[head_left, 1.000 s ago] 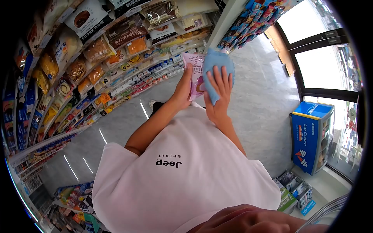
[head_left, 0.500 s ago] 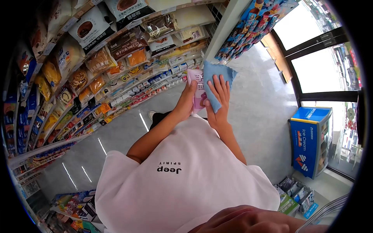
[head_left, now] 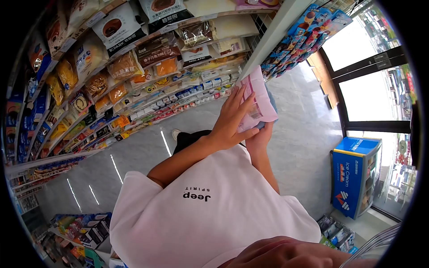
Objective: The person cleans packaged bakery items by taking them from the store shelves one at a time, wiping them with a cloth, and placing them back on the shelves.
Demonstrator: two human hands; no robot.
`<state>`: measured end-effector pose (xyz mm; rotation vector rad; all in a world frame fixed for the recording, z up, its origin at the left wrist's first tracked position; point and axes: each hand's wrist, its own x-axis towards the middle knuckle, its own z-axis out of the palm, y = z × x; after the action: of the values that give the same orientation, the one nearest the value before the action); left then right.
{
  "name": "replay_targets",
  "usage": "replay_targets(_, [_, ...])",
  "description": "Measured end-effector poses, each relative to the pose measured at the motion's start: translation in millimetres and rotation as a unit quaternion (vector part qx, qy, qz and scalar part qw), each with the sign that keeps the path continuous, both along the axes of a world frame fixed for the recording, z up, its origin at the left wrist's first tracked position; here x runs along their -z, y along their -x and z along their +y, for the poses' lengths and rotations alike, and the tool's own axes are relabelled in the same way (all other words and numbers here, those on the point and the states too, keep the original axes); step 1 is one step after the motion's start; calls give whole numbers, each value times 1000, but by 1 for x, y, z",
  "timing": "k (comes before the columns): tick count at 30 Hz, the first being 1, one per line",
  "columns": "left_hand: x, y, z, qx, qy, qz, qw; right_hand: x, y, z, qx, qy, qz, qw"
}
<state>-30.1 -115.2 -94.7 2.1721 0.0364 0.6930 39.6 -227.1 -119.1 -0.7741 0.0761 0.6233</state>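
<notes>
A pink printed package (head_left: 265, 107) is held out in front of my chest, tilted, with a panel of small print facing up. My left hand (head_left: 230, 118) lies across its near left side, fingers over the face and thumb along the lower edge. Under the package is my right hand (head_left: 259, 139), its fingers mostly hidden behind it. A light blue cloth (head_left: 273, 100) shows as a strip along the package's right edge, between it and my right hand.
On the left, shelves (head_left: 134, 49) hold bagged breads and snacks. Hanging packets (head_left: 308, 33) cover a rack end close beyond the package. A blue ice cream freezer (head_left: 353, 176) stands right, by the glass doors (head_left: 373, 94). Grey floor (head_left: 295, 147) lies between.
The package has been turned over, from its printed front to the small-print side. The blue cloth went from on top to underneath with my right hand. My left hand moved across the package.
</notes>
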Motion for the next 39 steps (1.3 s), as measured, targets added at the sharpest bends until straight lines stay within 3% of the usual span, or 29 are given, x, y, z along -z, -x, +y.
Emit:
replay_targets(4, [4,-4,16,-20,32,-28,999,-1,-15,-11,-25,-46,46,998])
replay_targets(7, [8,-6,33,32,-48,-2,998,8,-24,-21,-35,-60,89,994])
replay_targets(11, [13,-3,36,9,-1,3,1000,13,-30,-27,-29,-55,137,989])
replay_targets(14, [11,-4,27,-140,1,-25,990,14,-30,-27,-39,-50,139,988])
replay_targets(15, [19,-6,23,-143,120,-19,982,15,-29,-27,-45,-48,137,988])
replay_targets(18, [49,-6,14,-103,475,18,874,21,-29,-27,-68,-110,148,980])
replay_targets(20, [54,0,20,-10,688,64,723,15,-27,-25,-90,-111,156,977])
replay_targets(23, [63,5,28,36,813,67,577,13,-28,-23,-105,-90,156,978])
replay_targets(24, [65,7,28,46,816,56,574,14,-28,-23,-107,-79,155,979])
replay_targets(27, [69,6,26,73,766,15,638,13,-24,-18,-99,-67,143,983])
replay_targets(30, [73,4,20,-7,738,-11,675,18,-24,-17,-95,-94,151,979])
replay_targets(33, [65,4,17,29,793,7,609,22,-23,-17,-83,-93,125,984])
replay_targets(36, [70,8,16,83,861,73,497,24,-22,-17,-89,-110,126,982])
replay_targets(39, [71,12,15,140,759,87,629,24,-14,-22,-105,-77,87,988])
